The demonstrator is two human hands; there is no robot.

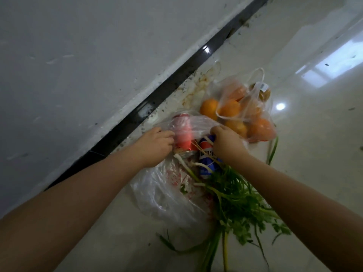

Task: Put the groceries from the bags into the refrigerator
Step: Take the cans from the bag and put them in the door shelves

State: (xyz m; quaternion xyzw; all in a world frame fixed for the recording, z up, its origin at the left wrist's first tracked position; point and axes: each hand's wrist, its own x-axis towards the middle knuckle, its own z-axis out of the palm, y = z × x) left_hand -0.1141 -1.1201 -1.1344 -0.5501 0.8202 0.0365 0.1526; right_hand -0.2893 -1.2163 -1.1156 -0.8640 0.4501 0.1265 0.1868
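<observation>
Red can (181, 132), blue can (208, 160) — lying in clear bag (167, 195).

Glossy pale tile floor (294, 154), stained along the black baseboard (157, 95). On it: clear bag (167, 193) under both hands' grip, holding red can (182, 134) and blue can (207, 161); green herbs (235, 193) nearer the camera; bag of oranges (245, 108) just beyond.

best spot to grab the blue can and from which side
Grip the blue can around its round middle, coming from above. It lies on its side on the floor beside the red can, with greens draped over its near end. The right hand already rests on its far end, so that end is reachable.
</observation>
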